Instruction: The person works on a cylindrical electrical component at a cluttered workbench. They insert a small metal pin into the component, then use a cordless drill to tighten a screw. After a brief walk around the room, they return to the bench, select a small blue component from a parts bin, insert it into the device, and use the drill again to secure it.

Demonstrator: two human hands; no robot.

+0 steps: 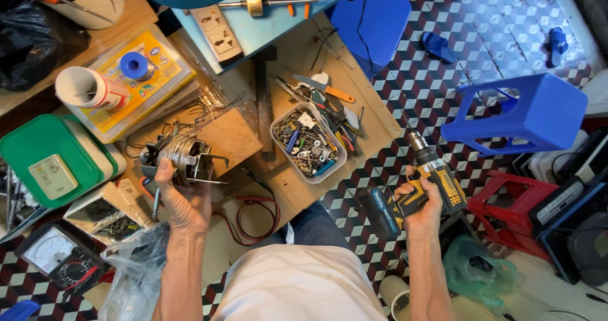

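1. Both hands were closed on something: the right hand (423, 208) was wrapped around the handle of a yellow and black cordless drill (418, 188), and the left hand (183, 201) cupped a small electric motor (180, 156) from below, thumb pressed up against its side
2. Judging from this, the work looked barely begun: the drill pointed up and away over the checkered floor (430, 87), well apart from the motor, and no bit touched any screw; whether a bit sat in the chuck was too small to tell
3. That motor sat at the near edge of the low wooden table (304, 55), loose wires trailing off it, just beside a wooden block (234, 134)
4. Between the hands lay a clear tub of screws and small parts (308, 142), with loose hand tools (329, 102) just beyond it
5. Farther left were an analogue multimeter (60, 258), a green lidded box (47, 159) and a white tube (88, 88)
6. Farthest off stood a tipped blue plastic stool (519, 112) and a red stool (516, 204)
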